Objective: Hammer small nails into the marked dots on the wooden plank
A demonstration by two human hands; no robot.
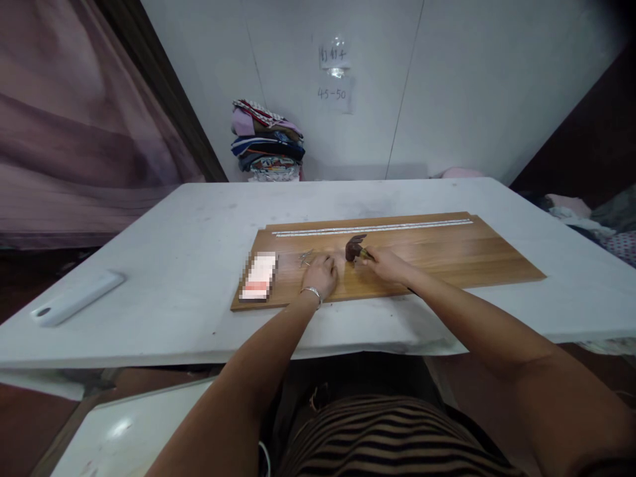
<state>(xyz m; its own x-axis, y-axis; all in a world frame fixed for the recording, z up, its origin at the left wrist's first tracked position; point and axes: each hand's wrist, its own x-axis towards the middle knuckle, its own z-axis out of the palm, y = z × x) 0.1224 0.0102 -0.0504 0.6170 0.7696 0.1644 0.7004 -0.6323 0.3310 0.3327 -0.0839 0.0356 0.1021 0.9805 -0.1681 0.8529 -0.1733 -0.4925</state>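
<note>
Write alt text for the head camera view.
A person's right hand grips a dark brown claw hammer over a rectangular brown wood-grain board on a white table. The left hand, with a silvery bracelet at its wrist, rests on the board beside loose thin silvery nails; two long white strips lie along the far edge.

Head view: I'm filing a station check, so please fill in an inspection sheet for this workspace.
Surface: white table, faint smudges and dark specks.
Job's things: wooden board lying on the table; claw hammer; thin metallic pieces, probably nails, on the board.
Clutter: two pale strips along the board's far side; pixelated rectangle at its left end; long white object on the table's left.
Hands: right hand grips the hammer's handle; left hand is down at the board, whether holding anything unclear.
Cables: white cord-like loop at the bottom edge, use unclear.
Surroundings: cloth stack, wall notes, pinkish curtain.
</note>
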